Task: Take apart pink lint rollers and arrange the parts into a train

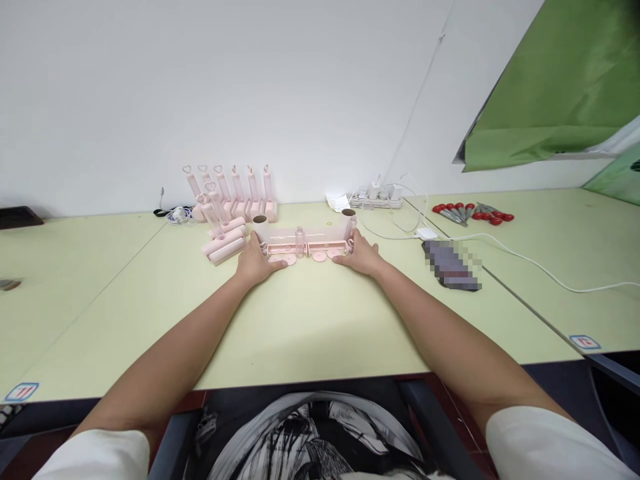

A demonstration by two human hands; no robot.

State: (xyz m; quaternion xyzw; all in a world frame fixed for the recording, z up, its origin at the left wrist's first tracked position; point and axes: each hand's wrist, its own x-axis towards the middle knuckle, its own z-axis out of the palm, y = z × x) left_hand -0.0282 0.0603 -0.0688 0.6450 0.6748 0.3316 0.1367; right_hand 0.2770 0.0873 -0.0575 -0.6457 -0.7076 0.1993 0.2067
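Note:
My left hand (253, 262) and my right hand (364, 255) cup the two ends of a row of pink lint roller parts, thumbs in front and fingers behind. In the row are long pink covers (327, 247), a clear pink handle (300, 243) standing upright in the middle, and flat round pink pieces at the front. Behind each hand stands a white paper roll (261, 230) with a brown core. Left of my left hand, pink lint rollers (227, 245) lie on the table. My fingertips are partly hidden.
Several pink lint rollers with heart-shaped loops (239, 193) stand against the wall. A power strip (377, 197) with white cables is at the back. To the right lie red-handled tools (453, 212) and a dark, pixelated object (450, 265). A coiled cable (179, 214) sits back left.

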